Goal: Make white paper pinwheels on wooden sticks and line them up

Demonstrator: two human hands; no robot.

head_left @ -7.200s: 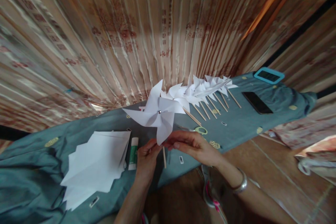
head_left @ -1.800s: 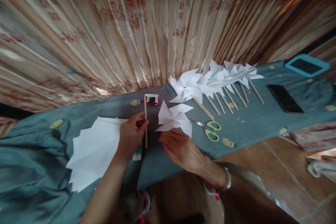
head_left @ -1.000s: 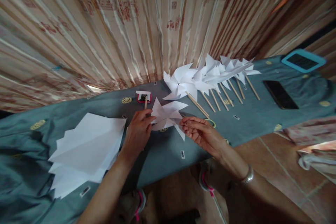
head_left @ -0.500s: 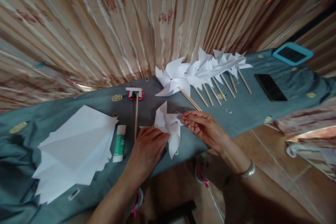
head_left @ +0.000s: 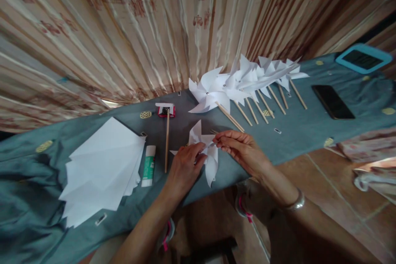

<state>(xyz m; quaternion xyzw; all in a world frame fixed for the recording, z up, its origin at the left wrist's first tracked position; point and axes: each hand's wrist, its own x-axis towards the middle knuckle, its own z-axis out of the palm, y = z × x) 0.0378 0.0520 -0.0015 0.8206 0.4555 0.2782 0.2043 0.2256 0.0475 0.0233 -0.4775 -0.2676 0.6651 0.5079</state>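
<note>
Pinwheel (head_left: 211, 164) sits between the 2 hands, over the near part of the table cloth (head_left: 278, 148). Main risk, my read: 1 folded blade (head_left: 194, 133) springs loose or the paper tears at the middle. Cause would be the left hand (head_left: 185, 167) slackening, or the right hand (head_left: 246, 152) pushing off-centre on thin paper. Oversqueezing could crease a blade and leave it lopsided. Lesser risk: the bare stick (head_left: 167, 142) lies just left of the left hand, far end on or over the red box (head_left: 172, 112) (white flap up, small dark contents), so a sideways nudge could roll it.

Fingers: left ones clamped on the paper near its middle, hiding the hub. Right ones pinched together at its right side, touching or just beside it, can't tell which; anything in that pinch is too small to make out. 1 blade rises beyond the left fingertips, 1 points toward the wearer.
</note>
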